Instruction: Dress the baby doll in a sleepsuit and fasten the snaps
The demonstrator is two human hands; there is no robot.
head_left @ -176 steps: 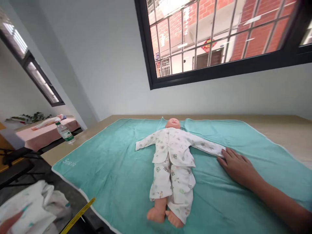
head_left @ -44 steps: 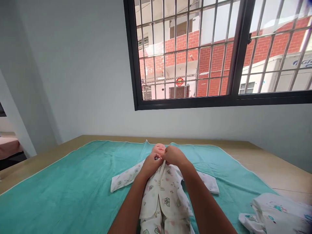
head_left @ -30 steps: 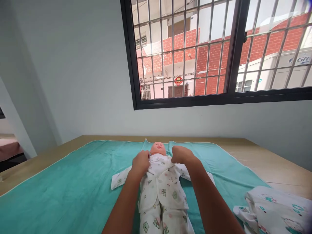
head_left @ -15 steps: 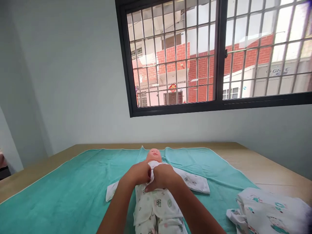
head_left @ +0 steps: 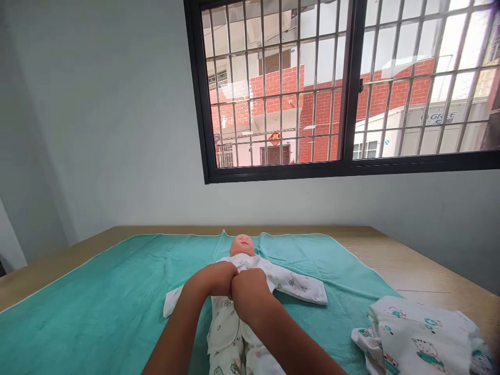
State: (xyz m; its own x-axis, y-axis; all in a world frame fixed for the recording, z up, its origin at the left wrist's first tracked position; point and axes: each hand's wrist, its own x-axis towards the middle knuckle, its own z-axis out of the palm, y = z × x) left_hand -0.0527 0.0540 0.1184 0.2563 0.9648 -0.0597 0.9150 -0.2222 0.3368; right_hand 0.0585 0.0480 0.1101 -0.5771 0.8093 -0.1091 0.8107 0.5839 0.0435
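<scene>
A baby doll [head_left: 241, 245] lies face up on a teal towel [head_left: 117, 291], dressed in a white printed top [head_left: 291, 281] with sleeves spread sideways. My left hand [head_left: 213, 278] and my right hand [head_left: 250, 294] press together on the doll's chest, fingers curled into the front of the top. The fingertips are hidden under the knuckles. Printed trousers [head_left: 230, 359] show below my forearms.
The towel covers a wooden table [head_left: 414, 268] set against a grey wall below a barred window [head_left: 344, 88]. A crumpled white printed garment [head_left: 417, 336] lies at the table's right front, partly on the towel.
Both hands have slid from the doll's collar down to mid-chest and stay closed together on the top. The view has shifted slightly; the loose garment now sits lower right.
</scene>
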